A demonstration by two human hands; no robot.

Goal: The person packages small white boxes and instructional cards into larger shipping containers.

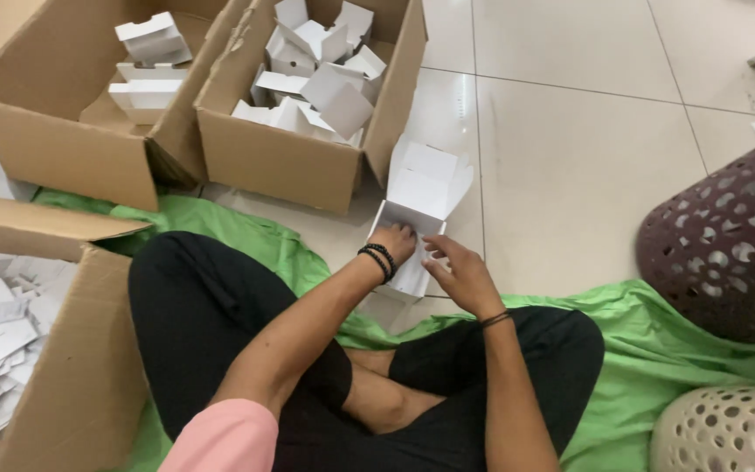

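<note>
Here, the left hand [398, 242] presses fingers-together onto a half-folded white carton [419, 197] on the floor tiles [570, 157]; the right hand [460, 273] pinches its near edge. The carton's long axis runs away from the person, toward the cardboard box [281, 162].

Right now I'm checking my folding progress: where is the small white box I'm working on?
In the head view, the small white box sits on the floor tiles under both hands, just beside the middle cardboard carton.
</note>
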